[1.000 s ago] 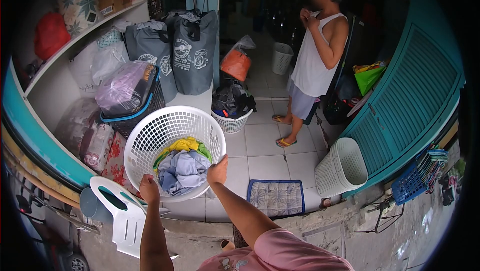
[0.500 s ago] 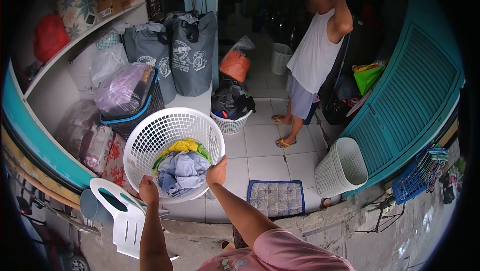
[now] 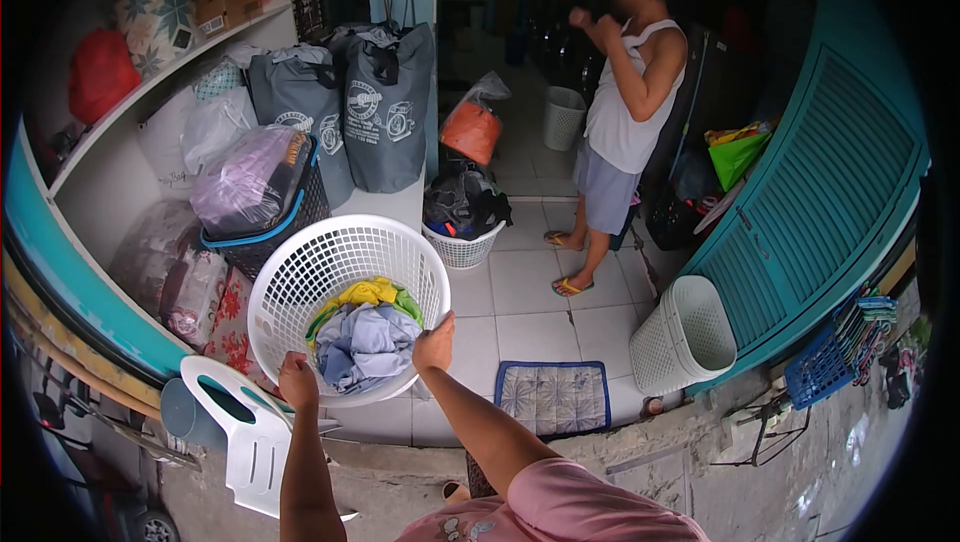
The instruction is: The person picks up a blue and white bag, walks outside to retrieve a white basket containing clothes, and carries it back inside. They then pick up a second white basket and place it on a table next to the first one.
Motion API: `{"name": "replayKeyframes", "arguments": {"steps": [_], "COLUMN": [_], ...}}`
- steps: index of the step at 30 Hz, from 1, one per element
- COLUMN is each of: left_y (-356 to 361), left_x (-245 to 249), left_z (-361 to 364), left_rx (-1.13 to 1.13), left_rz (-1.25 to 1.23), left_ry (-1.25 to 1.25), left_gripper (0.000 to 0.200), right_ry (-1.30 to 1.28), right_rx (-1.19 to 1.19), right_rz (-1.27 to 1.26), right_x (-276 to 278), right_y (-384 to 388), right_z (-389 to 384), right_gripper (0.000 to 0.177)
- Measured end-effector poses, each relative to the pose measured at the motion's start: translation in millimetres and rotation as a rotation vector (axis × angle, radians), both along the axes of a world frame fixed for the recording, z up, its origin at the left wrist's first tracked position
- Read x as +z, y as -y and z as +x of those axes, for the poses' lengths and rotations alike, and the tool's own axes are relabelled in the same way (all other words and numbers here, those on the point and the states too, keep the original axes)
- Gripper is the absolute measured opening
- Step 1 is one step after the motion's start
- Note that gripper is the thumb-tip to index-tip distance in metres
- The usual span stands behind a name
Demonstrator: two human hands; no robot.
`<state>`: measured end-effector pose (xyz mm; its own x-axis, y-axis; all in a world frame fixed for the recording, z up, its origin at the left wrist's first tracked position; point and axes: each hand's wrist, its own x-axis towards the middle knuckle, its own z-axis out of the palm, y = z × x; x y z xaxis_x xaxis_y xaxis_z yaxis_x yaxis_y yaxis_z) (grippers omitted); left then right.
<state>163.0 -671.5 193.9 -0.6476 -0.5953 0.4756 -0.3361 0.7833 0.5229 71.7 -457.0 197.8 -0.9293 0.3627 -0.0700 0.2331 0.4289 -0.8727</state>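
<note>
I hold a round white laundry basket in front of me with both hands. My left hand grips its near rim on the left, and my right hand grips the rim on the right. Inside lies a heap of clothes: blue-grey cloth in front, yellow and green pieces behind. The basket is tilted toward me above a white plastic chair.
A person in a white sleeveless top stands on the tiled floor ahead. A small white basket of dark clothes sits mid-floor, an empty white hamper lies tipped at right. Grey laundry bags, a shelf and a doormat surround.
My hands and the basket have stayed put. The person ahead has moved an arm from behind the head down in front of the chest.
</note>
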Motion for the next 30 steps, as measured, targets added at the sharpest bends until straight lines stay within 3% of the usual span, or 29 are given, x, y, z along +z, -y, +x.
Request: {"name": "replayKeyframes", "arguments": {"steps": [30], "left_y": [-2.2], "left_x": [6.1], "left_z": [0.6], "left_rx": [0.018], "left_rz": [0.0], "left_ry": [0.069], "left_gripper": [0.01], "right_ry": [-0.038], "right_rx": [0.008], "right_rz": [-0.025], "right_x": [7.2], "right_y": [-1.4], "right_z": [2.0], "right_gripper": [0.055]}}
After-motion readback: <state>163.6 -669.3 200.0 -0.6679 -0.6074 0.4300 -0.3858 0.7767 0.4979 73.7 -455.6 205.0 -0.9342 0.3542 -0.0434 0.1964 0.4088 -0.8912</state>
